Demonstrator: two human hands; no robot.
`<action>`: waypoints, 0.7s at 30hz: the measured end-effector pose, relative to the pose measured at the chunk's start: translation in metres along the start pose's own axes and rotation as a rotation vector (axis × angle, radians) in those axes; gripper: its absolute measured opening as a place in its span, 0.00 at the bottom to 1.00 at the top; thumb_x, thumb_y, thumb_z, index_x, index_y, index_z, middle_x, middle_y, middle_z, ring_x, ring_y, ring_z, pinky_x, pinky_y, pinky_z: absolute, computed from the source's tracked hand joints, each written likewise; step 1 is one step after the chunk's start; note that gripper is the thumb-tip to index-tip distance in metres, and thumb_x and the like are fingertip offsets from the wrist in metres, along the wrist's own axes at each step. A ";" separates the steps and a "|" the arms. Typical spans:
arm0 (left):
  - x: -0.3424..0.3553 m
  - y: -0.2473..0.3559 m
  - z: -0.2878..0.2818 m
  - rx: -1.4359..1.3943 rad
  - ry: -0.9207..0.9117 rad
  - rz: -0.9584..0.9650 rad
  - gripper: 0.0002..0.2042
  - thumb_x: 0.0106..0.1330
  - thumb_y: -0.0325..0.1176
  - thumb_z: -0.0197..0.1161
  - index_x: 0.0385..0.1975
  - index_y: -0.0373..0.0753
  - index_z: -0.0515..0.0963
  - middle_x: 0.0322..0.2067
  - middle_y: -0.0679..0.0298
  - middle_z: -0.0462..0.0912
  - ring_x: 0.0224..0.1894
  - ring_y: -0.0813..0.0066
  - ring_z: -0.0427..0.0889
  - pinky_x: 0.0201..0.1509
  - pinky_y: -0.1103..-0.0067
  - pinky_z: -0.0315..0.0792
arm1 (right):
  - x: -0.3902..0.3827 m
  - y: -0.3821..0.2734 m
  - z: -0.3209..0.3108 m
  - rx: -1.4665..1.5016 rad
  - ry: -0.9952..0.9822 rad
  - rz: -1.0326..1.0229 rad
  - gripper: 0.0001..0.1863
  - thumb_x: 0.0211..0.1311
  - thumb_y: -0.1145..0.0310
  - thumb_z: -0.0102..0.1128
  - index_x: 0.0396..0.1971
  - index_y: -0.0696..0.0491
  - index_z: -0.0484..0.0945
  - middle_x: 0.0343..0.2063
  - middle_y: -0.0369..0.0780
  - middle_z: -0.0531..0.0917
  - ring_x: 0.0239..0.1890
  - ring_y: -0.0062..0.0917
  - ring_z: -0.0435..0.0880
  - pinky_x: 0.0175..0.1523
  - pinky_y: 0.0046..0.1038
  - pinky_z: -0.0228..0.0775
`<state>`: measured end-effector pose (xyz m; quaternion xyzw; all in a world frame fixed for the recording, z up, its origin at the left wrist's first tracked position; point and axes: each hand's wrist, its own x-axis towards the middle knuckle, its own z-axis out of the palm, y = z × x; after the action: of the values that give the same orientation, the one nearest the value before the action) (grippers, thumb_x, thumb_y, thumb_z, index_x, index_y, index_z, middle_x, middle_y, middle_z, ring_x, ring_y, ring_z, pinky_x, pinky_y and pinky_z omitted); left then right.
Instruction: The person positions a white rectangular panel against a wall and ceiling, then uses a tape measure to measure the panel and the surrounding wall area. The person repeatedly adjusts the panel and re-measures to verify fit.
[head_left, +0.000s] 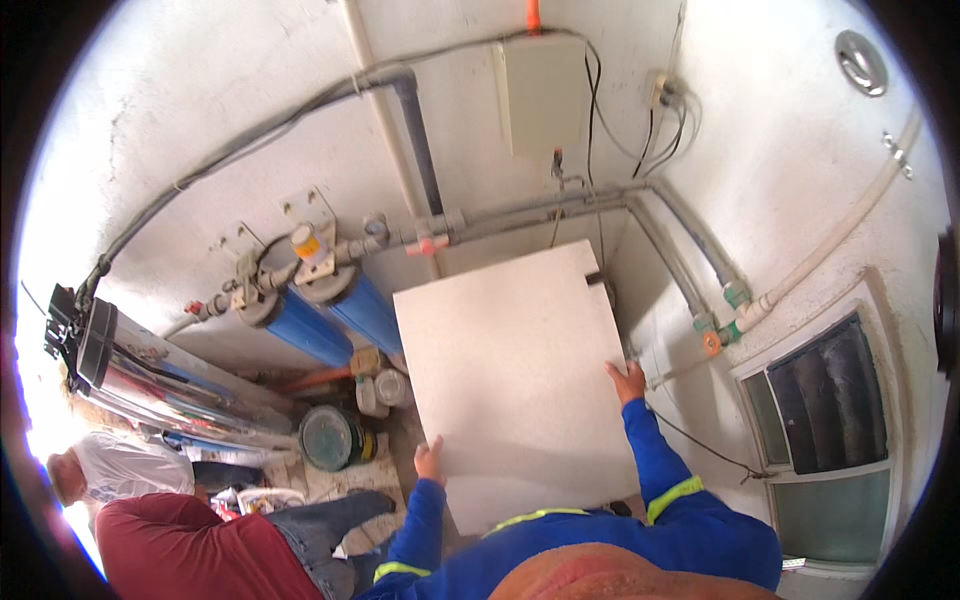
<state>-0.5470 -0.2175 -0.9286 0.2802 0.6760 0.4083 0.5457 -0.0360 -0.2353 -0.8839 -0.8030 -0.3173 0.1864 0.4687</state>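
A large white rectangular panel fills the middle of the view, tilted slightly, with a small dark notch or fitting near its far right corner. My left hand grips its left edge, thumb up on the face. Further up the opposite edge, my right hand holds the panel with the thumb on top and the other fingers mostly hidden behind it. Both arms are in blue sleeves with yellow-green bands. The near edge of the panel comes close to my body, and whatever lies beneath it is hidden.
Blue filter housings hang from grey pipes on the far wall, below a beige box. A bucket stands at left. A person in a red shirt bends close by; another is beyond. A framed window is at right.
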 end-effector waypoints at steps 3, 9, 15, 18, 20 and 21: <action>-0.043 0.037 0.007 -0.258 -0.091 0.059 0.11 0.62 0.24 0.70 0.37 0.38 0.73 0.35 0.68 0.81 0.37 0.78 0.80 0.43 0.78 0.76 | -0.026 -0.038 -0.034 0.153 0.047 0.044 0.21 0.53 0.62 0.78 0.39 0.59 0.80 0.34 0.39 0.86 0.38 0.28 0.83 0.46 0.33 0.75; -0.095 0.158 0.022 -0.145 -0.290 0.534 0.15 0.58 0.20 0.71 0.42 0.34 0.75 0.40 0.65 0.81 0.42 0.78 0.79 0.46 0.78 0.75 | -0.054 -0.127 -0.123 0.607 0.138 -0.157 0.19 0.56 0.71 0.75 0.45 0.56 0.77 0.42 0.35 0.83 0.45 0.20 0.79 0.53 0.26 0.71; -0.127 0.332 0.051 0.017 -0.190 1.062 0.16 0.56 0.19 0.72 0.44 0.31 0.77 0.37 0.63 0.84 0.37 0.81 0.80 0.40 0.81 0.77 | 0.005 -0.271 -0.194 0.833 0.204 -0.624 0.28 0.60 0.68 0.73 0.58 0.57 0.73 0.56 0.38 0.77 0.58 0.25 0.74 0.62 0.30 0.66; -0.138 0.421 0.064 0.040 -0.101 1.318 0.14 0.57 0.21 0.73 0.40 0.29 0.77 0.33 0.62 0.83 0.34 0.83 0.79 0.37 0.82 0.77 | 0.045 -0.345 -0.226 0.848 0.266 -0.818 0.24 0.62 0.67 0.71 0.54 0.57 0.73 0.52 0.39 0.78 0.55 0.24 0.75 0.60 0.29 0.68; -0.144 0.475 0.074 0.207 0.146 1.488 0.12 0.57 0.23 0.75 0.34 0.30 0.76 0.29 0.63 0.81 0.31 0.83 0.76 0.33 0.82 0.74 | 0.071 -0.386 -0.243 0.797 0.307 -0.981 0.19 0.62 0.66 0.72 0.48 0.57 0.74 0.46 0.37 0.79 0.48 0.20 0.74 0.56 0.26 0.69; -0.147 0.501 0.081 0.143 0.121 1.485 0.13 0.57 0.26 0.76 0.31 0.31 0.75 0.28 0.64 0.80 0.30 0.83 0.74 0.32 0.82 0.73 | 0.085 -0.405 -0.253 0.777 0.341 -1.022 0.18 0.64 0.64 0.72 0.44 0.57 0.74 0.41 0.36 0.80 0.42 0.17 0.74 0.53 0.24 0.70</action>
<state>-0.4658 -0.0635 -0.4295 0.6747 0.3629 0.6391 0.0688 0.0414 -0.1916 -0.4072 -0.3421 -0.4893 -0.0883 0.7974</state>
